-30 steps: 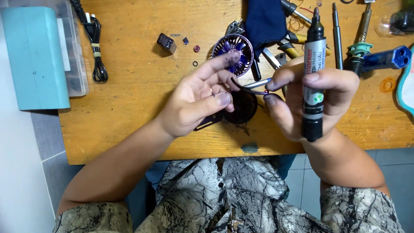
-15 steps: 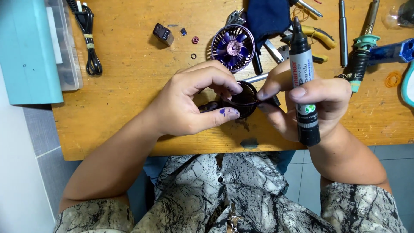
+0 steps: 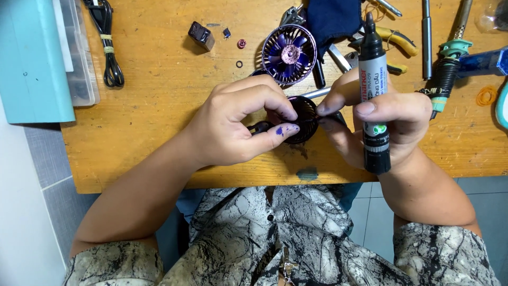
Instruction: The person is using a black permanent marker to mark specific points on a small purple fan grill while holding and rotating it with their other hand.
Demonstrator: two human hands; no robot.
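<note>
My left hand (image 3: pixel 241 124) grips a small dark round grille part (image 3: pixel 304 119) over the wooden table (image 3: pixel 159 132); its thumb carries a blue ink stain. My right hand (image 3: pixel 378 124) holds a black-and-grey marker pen (image 3: pixel 373 92) upright in its fist, cap upward, while its fingertips also pinch the right side of the grille part. A purple fan rotor in a round frame (image 3: pixel 289 54) lies on the table just beyond both hands.
A teal box (image 3: pixel 29 58) and a clear case (image 3: pixel 79 53) sit at the left with a coiled black cable (image 3: pixel 108 50). A small black block (image 3: pixel 201 35) and tiny rings lie nearby. Pliers (image 3: pixel 394 39), a screwdriver (image 3: pixel 426 32), a dark cloth (image 3: pixel 333 18) and a blue-handled tool (image 3: pixel 476 61) crowd the back right.
My left hand has closed from open fingers onto the dark grille part, and both hands have come together over it. The marker stays upright in my right hand.
</note>
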